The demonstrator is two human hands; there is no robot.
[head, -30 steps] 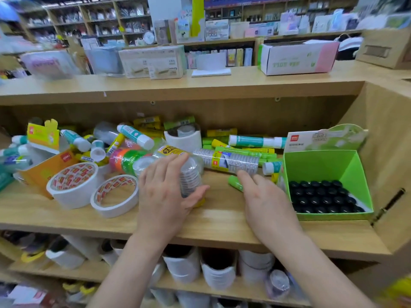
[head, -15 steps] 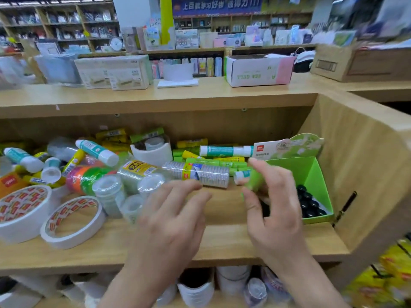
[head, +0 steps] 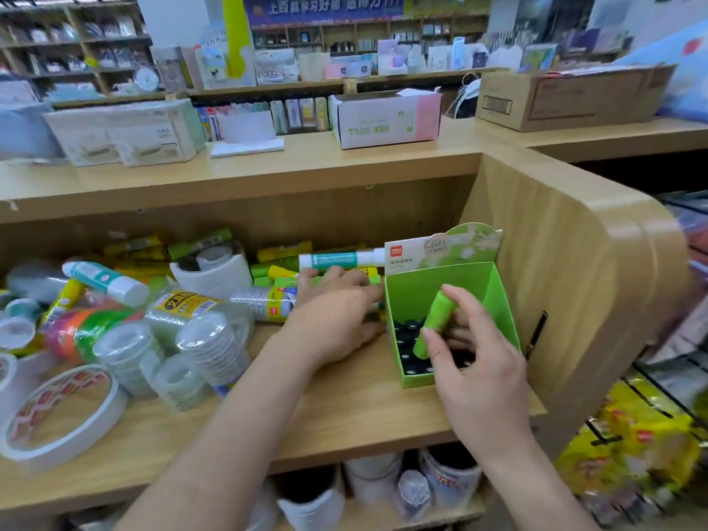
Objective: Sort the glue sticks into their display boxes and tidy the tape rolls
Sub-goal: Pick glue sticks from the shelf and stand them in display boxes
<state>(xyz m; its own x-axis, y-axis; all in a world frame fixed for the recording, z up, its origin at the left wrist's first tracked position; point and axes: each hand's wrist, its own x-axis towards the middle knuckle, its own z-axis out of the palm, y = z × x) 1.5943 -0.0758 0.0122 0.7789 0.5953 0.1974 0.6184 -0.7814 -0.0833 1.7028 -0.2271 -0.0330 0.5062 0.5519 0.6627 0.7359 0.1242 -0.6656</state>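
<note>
Glue sticks (head: 105, 279) strewn among white tape rings (head: 61, 412) and clear tape rolls (head: 214, 346) across the left of a wooden shelf (head: 344, 412) in a stationery shop. At centre, left hand (head: 333, 320) laid over green and yellow sticks (head: 283, 258) at the back, fingers curved, grip impossible to tell. At right, right hand (head: 475, 377) pinching a tilted green glue stick (head: 436, 323) over the green display box (head: 505, 312), above black caps (head: 410, 339) standing packed inside.
</note>
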